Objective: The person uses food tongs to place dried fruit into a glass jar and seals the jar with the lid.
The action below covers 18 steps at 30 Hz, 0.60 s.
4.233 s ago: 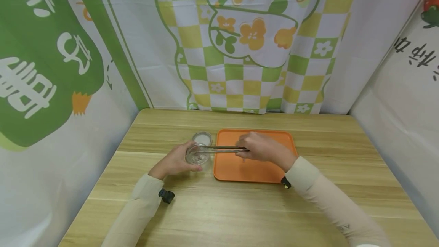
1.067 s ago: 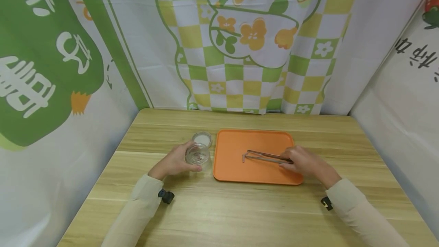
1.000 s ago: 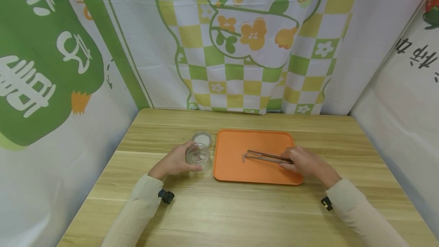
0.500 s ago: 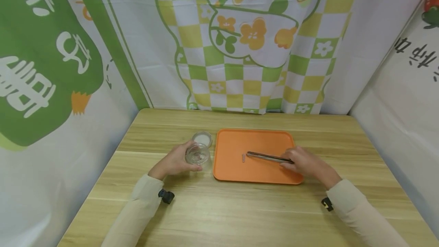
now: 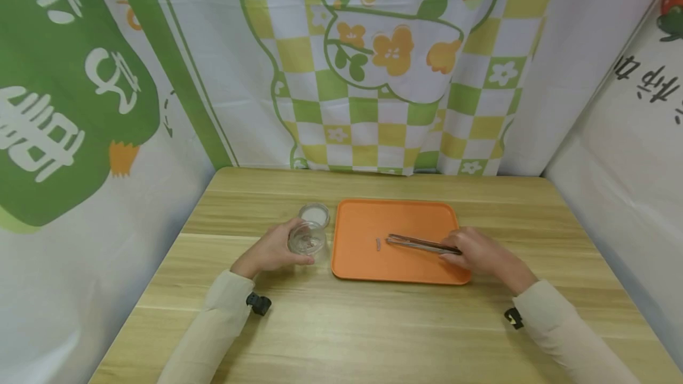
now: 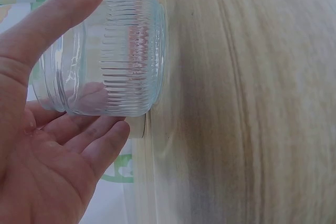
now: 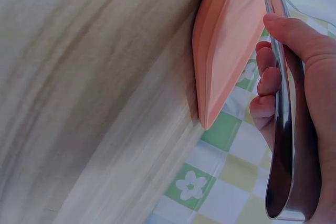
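My left hand [image 5: 274, 248] holds a clear ribbed glass jar [image 6: 131, 61] that stands on the table, thumb on one side and fingers on the other. Small bits show through the jar's mouth in the head view, too small to name. In my right hand [image 5: 472, 250] is a pair of metal tongs [image 7: 286, 129], gripped along the arms. Their tips hover over or touch the orange tray [image 5: 357, 265]; I cannot tell which. Just left of the tips, apart from them, a small thin greyish piece [image 5: 379, 244] lies on the tray.
A round lid-like disc [image 5: 315, 214] with a pale middle lies behind the jar, left of the tray. All of it rests on a wooden table [image 5: 341, 330]. Printed curtains [image 5: 363, 123] hang along the back and both sides.
Earlier the tongs reached over the jar; since then my right hand has drawn them right, above the tray. Their tips spread, came together, and now stand slightly apart. The left hand has stayed put.
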{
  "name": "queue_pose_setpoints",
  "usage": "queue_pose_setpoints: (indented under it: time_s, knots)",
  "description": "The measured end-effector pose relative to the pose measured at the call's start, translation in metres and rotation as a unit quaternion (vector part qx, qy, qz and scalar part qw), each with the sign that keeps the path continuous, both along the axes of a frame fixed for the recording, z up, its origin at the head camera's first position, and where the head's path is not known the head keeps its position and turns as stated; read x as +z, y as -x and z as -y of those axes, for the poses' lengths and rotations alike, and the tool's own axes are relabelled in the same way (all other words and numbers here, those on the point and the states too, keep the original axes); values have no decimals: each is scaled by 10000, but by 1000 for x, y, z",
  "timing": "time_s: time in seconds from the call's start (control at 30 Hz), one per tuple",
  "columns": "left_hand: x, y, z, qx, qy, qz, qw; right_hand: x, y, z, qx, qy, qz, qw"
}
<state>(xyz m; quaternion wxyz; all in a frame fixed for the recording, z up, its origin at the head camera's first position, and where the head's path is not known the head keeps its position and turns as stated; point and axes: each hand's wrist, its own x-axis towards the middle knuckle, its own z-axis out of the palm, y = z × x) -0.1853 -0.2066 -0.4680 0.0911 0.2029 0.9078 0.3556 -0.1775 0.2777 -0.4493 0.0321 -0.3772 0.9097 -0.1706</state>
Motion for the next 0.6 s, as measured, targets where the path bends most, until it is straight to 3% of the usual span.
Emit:
queue_pose_setpoints:
  time_s: [0.3,0.6]
  knots:
    - [1,0,1,17,-28,58,10000,-1,0,1,210,268,-50,9994]
    - [1,0,0,-21,-3,22,10000,1,-1,3,135,267,-46,9995]
